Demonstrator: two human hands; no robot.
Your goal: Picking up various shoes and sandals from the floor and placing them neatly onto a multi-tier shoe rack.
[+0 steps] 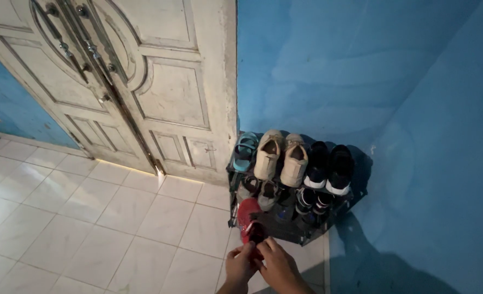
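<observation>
Head view, left hand [238,265], right hand [274,263] apparently pinching red shoe [248,219], just above fingers.

Red item [251,222] partly hidden behind both hands; wrists cut off at bottom edge.

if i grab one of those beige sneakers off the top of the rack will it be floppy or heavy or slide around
The beige sneakers look padded and hold their shape, so probably fairly stiff and light for their size. They sit snugly between the blue sandals and black sneakers, so pulling one may nudge its neighbours. The rack looks slim and full, so it might wobble.
</observation>
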